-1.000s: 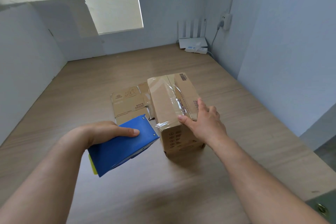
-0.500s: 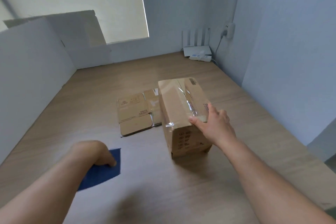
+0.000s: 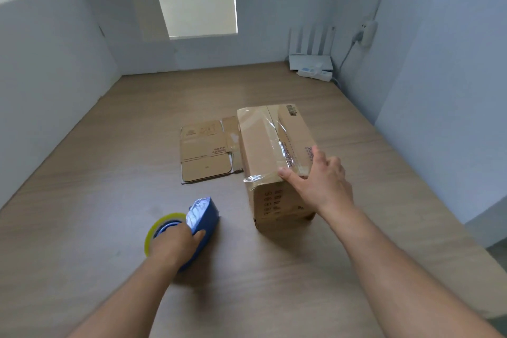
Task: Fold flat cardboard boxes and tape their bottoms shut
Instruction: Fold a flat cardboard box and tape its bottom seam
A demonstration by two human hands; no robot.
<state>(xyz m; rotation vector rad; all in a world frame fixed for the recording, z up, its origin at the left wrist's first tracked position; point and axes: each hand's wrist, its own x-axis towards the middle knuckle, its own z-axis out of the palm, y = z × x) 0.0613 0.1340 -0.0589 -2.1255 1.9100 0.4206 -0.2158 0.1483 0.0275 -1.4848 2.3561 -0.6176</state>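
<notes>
A folded cardboard box (image 3: 263,151) stands on the wooden table, a strip of clear tape running along its top seam and over the near edge. My right hand (image 3: 318,181) rests on the box's near top corner, thumb stretched across the tape end and fingers spread over the top. Left of the box, my left hand (image 3: 175,241) grips a blue tape dispenser (image 3: 203,217) with a yellowish tape roll (image 3: 159,225), set down on the table. A flat cardboard box (image 3: 205,151) lies just behind, touching the folded box's left side.
The wooden table (image 3: 109,173) is walled by white panels on the left and back and a blue-grey wall on the right. A white router and power strip (image 3: 312,66) sit in the far right corner, cable up to a wall plug.
My left hand has carried the tape dispenser away from the box, down to the table, and turned it so the roll shows. My right hand stays on the box.
</notes>
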